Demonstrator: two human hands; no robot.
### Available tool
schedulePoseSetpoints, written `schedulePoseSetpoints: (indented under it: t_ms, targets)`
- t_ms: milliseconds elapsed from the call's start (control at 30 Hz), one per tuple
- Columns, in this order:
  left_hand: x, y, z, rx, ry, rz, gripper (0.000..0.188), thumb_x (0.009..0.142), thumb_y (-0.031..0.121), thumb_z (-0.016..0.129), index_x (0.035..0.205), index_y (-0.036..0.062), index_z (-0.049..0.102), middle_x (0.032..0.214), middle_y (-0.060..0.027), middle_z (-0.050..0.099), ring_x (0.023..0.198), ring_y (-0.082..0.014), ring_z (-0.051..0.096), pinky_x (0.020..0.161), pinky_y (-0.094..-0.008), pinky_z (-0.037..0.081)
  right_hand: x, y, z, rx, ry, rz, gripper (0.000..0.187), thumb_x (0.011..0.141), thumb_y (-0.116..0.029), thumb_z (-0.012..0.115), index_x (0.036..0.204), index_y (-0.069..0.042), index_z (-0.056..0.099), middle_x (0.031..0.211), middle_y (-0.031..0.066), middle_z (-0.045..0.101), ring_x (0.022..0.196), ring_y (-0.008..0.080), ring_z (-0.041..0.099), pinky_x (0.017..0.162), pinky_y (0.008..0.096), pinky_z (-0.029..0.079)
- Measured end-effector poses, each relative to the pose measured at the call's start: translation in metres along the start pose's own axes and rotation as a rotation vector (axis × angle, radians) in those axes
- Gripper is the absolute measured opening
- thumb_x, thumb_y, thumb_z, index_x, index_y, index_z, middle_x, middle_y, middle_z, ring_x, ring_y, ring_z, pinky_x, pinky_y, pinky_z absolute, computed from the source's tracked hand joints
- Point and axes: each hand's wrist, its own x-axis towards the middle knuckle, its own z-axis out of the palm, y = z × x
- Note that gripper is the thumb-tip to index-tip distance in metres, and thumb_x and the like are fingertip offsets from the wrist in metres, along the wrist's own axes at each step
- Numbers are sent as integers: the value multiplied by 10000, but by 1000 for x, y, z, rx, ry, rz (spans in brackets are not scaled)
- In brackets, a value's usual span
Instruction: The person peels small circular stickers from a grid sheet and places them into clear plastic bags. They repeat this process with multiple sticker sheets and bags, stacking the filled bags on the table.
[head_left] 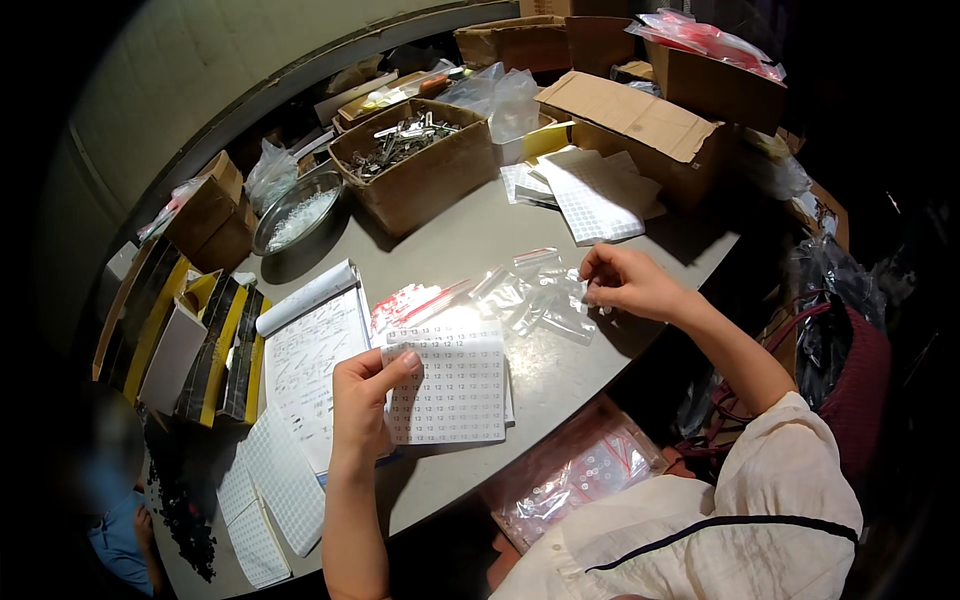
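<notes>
My left hand [365, 400] pinches the left edge of a white sheet of small round stickers [450, 385], held just above the grey table [470, 240]. My right hand [625, 282] has its fingertips closed on a small clear zip bag [575, 295] at the edge of a loose pile of clear zip bags [520, 295]. A few bags with red print [405, 305] lie beside the sticker sheet.
An open notebook [305, 365] lies left of my hand, with black-and-yellow boxes [215, 350] beyond. A cardboard box of metal clips [415, 160], a steel bowl [300, 212], more sticker sheets [590, 195] and cartons stand farther back. Bagged parts [575, 480] lie below the table edge.
</notes>
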Motion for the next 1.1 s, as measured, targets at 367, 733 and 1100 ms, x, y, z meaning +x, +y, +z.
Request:
schedulePoseSetpoints:
  t_ms: [367,733,1100]
  targets:
    - [-1,1,-3,-1,32,66,231,881,147,753,991,-57,744,872,-96,744,758,-114,657,767,-257,503,12,-12,21,-677,280,-332,347,858,-118,739,1138,-30,554,884,131,671,827,297,664,728,400,517]
    - [-5,7,-7,-10,21,122,244,892,142,733,1029,-59,741,897,-96,750,795,-118,670,793,-259,502,62,-18,30,-774,23,-47,225,854,-237,690,898,-17,686,849,175,714,796,367,687,705,450,533]
    - [-5,10,-7,-20,45,132,264,880,179,748,1014,-48,746,876,-86,741,783,-113,654,773,-259,488,87,-40,38,-269,-299,-195,196,879,-104,663,1027,17,620,891,127,690,798,224,654,734,348,529]
